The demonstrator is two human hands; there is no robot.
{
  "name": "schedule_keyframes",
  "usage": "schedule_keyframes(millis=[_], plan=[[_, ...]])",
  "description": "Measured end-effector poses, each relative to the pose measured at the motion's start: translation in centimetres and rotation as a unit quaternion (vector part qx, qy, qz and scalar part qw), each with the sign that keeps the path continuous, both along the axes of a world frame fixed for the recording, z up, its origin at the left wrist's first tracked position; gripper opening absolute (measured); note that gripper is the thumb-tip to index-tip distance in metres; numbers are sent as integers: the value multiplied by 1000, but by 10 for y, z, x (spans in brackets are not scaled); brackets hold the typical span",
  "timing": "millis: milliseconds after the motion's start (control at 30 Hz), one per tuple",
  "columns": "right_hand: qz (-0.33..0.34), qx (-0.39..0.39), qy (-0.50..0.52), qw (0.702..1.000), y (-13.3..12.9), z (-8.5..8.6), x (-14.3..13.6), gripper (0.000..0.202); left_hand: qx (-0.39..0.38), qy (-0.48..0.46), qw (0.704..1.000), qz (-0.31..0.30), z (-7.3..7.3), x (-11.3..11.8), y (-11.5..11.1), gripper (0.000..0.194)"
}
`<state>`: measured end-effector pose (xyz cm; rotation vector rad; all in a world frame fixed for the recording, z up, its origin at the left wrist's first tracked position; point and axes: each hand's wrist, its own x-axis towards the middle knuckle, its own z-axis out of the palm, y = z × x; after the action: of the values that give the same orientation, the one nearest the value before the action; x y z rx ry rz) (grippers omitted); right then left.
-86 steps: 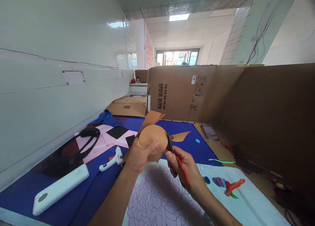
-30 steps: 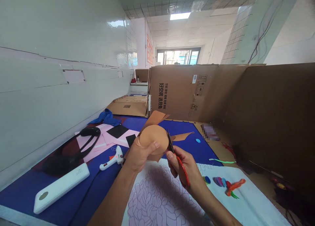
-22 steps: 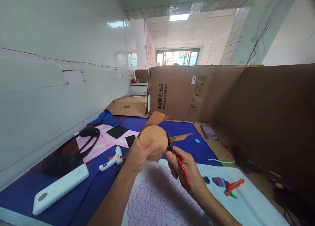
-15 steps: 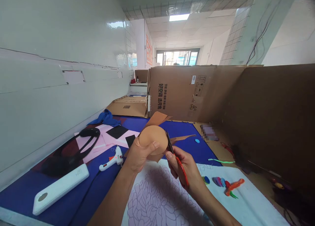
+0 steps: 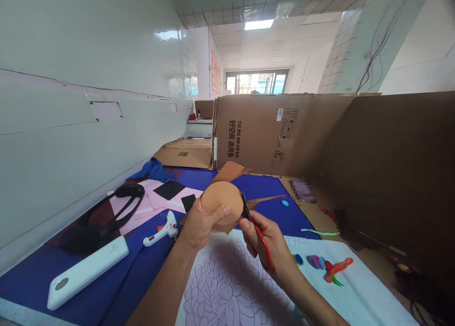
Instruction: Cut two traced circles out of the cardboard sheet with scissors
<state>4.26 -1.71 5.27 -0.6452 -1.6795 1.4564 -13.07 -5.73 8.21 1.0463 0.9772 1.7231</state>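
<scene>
My left hand (image 5: 202, 221) grips a round tan disc (image 5: 221, 200), its thumb pressed on the face. Brown sheet material (image 5: 230, 171) sticks out behind and to the right of the disc. In my right hand (image 5: 265, 238) are red-handled scissors (image 5: 262, 243), whose dark blades lie against the disc's right edge. Whether the blades are parted is hard to tell. Below both hands lies a white sheet with a petal line drawing (image 5: 220, 288).
On the left are a white glue gun (image 5: 165, 229), a white oblong device (image 5: 88, 273), a black strapped item (image 5: 130, 190), pink sheets (image 5: 149, 200) and a blue cloth (image 5: 152, 170). Colourful rolls (image 5: 318, 262) and an orange piece (image 5: 339, 269) lie right. Cardboard (image 5: 263, 136) stands behind.
The disc and the brown material behind it have shifted very slightly to the right. My hands keep nearly the same position and grip.
</scene>
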Motion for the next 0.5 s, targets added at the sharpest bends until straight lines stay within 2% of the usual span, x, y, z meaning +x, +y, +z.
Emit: schedule_keyframes(millis=[167,500], plan=[[8,9,3,1000,1,-2,1,49,0,3,1000,9,0,0,-1,48],[-8,35,-11,999,0,6,2,51,-10,15,1000,7,3,2,-4,45]])
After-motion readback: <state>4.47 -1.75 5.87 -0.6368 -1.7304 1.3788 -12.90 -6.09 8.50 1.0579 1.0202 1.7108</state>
